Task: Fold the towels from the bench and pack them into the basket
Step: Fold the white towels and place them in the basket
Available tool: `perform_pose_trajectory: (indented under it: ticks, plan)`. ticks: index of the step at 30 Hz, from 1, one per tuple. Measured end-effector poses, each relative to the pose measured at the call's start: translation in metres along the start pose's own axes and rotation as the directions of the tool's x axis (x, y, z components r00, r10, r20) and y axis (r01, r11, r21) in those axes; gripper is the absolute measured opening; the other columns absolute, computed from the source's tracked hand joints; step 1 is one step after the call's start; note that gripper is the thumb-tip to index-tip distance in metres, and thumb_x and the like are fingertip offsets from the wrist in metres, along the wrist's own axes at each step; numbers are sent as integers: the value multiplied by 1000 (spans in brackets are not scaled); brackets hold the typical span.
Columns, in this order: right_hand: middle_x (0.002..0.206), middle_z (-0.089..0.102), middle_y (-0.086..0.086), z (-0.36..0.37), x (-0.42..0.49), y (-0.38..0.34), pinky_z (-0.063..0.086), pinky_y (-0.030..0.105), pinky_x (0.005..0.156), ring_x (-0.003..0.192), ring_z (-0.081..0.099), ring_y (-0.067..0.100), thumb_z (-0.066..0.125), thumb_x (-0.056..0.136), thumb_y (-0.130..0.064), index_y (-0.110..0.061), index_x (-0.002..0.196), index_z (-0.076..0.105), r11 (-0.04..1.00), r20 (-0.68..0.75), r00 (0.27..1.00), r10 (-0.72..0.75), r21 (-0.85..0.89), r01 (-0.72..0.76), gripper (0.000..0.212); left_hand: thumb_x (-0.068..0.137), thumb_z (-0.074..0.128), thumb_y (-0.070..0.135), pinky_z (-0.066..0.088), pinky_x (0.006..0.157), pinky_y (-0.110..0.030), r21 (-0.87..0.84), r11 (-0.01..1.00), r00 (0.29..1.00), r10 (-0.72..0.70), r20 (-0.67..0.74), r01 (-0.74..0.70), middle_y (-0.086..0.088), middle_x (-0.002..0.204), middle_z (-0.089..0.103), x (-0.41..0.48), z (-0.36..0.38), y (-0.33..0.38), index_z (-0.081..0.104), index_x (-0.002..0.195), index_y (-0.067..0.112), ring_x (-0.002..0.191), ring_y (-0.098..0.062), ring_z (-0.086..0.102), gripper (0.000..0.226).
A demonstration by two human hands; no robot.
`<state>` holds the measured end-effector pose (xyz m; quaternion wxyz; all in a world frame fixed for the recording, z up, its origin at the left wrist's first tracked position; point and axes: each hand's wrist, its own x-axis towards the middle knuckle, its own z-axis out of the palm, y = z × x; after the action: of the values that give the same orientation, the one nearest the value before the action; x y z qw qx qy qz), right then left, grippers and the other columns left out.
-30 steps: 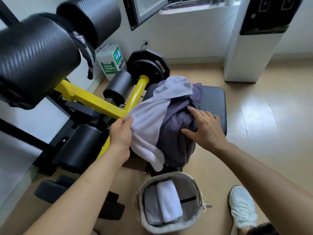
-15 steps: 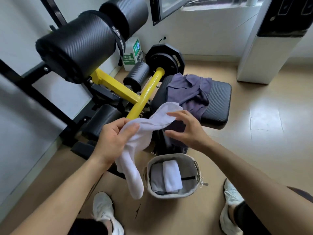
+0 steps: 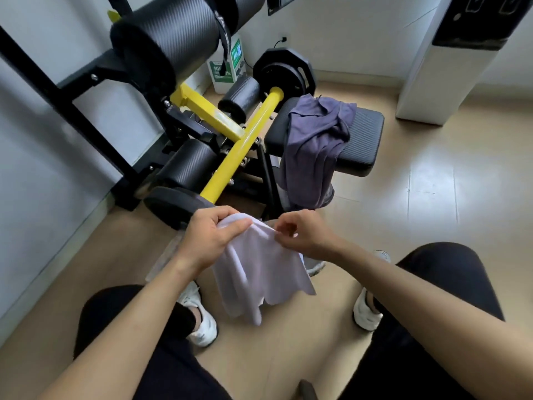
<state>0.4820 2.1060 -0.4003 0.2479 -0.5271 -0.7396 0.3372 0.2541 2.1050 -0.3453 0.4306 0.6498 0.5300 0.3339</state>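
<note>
The left hand [image 3: 213, 241] is closed round a bunched upper corner of the white towel [image 3: 259, 278], with the fingers curled over the cloth. The right hand [image 3: 302, 236] pinches the same top edge between thumb and forefinger, just beside the left. The short run of edge between the two grips lies roughly level, left to right.

From that edge the white towel hangs free, unfolded and creased, with its long axis running downward between the knees. Its lower hem is ragged and clear of the floor.

It is judged that the towel is being opened for folding, and that the hands must be drawn apart along the top edge. The free cloth lies mostly on the right hand's side, so that hand is the better placed to travel.

The basket [image 3: 316, 267] is almost wholly hidden behind the hanging cloth. Only a sliver of rim and cord is seen at the towel's right side, directly below the grips.

The purple towel [image 3: 314, 140] remains unfolded on the bench [image 3: 364, 140]. It lies ahead of the hands and slightly right, nearer the right hand, and is draped over the near edge of the pad with its long axis toward the person.

A white container [image 3: 227, 69] with a green label stands by the wall. "30" and a "%" sign are made out, and the rest is covered by a strap [image 3: 222, 30]. The strap's lettering is too small to read.
</note>
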Motion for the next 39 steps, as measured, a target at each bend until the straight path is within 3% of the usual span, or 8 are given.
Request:
perform_pose_trajectory:
  ticks: [3, 9, 13, 17, 20, 25, 32, 39]
  plan:
    - [69, 64, -28, 6, -26, -3, 41, 14, 59, 64, 57, 1, 64, 77, -14, -31, 69, 57, 994, 91, 995, 34, -104, -25, 20, 87, 76, 28, 47, 65, -23, -53, 998, 1000, -30, -5, 30, 7, 69, 70, -28, 9, -11, 77, 78, 19, 67, -5, 60, 13]
    - [65, 55, 0, 8, -76, 38, 35, 29, 55, 58, 42, 10, 62, 82, -8, -7, 76, 64, 951, 142, 954, 264, -205, -233, 7, 91, 73, 27, 47, 65, -26, -230, 967, 965, -161, -206, 112, 12, 65, 66, -58, 5, -32, 75, 73, 26, 67, -7, 58, 18]
    - [59, 41, -2, 4, -103, 62, 28, 27, 53, 52, 31, 8, 69, 84, -7, 1, 70, 60, 934, 24, 935, 355, -61, -353, 19, 89, 73, 31, 46, 68, -31, -252, 956, 928, -227, -295, 153, 8, 65, 62, -64, -6, -53, 74, 71, 24, 70, -11, 56, 19]
    - [66, 63, -2, -4, -109, 63, 45, 27, 63, 63, 52, 7, 76, 86, -15, -9, 80, 74, 879, -73, 894, 442, 237, -415, 9, 91, 73, 25, 46, 66, -26, -146, 969, 921, -234, -311, 197, 4, 71, 64, -68, -4, -63, 71, 78, 19, 70, -10, 57, 14]
    - [74, 70, 10, -15, -104, 43, 48, 34, 64, 68, 55, 11, 76, 87, -23, -12, 83, 75, 918, -217, 901, 375, 220, -329, 11, 86, 78, 25, 49, 70, -33, -56, 980, 942, -201, -268, 193, 3, 76, 70, -68, -6, -70, 71, 83, 20, 74, -12, 62, 10]
    - [64, 57, -7, -1, -97, -11, 40, 24, 61, 60, 49, 10, 78, 85, -18, -14, 92, 76, 981, -355, 916, 186, 23, -190, 8, 90, 74, 29, 49, 68, -33, 45, 990, 987, -128, -98, 133, 3, 73, 71, -70, 6, -64, 74, 82, 20, 72, -10, 63, 12]
    - [66, 52, -9, 31, -98, -31, 43, 17, 62, 62, 49, 7, 81, 83, -19, -29, 127, 67, 990, -197, 978, 62, 138, -34, 47, 86, 70, 43, 49, 64, -27, 13, 1000, 995, -25, 97, 24, -1, 75, 70, -88, 33, -44, 74, 84, 22, 71, -6, 61, 21]
    - [72, 66, -3, 36, -102, -34, 49, 37, 64, 66, 56, 16, 75, 89, -29, -20, 89, 76, 990, -129, 991, 23, 139, -5, 9, 92, 72, 28, 46, 64, -21, 9, 998, 988, 64, 140, -66, 3, 72, 68, -91, 47, -35, 75, 81, 28, 69, -2, 58, 12]
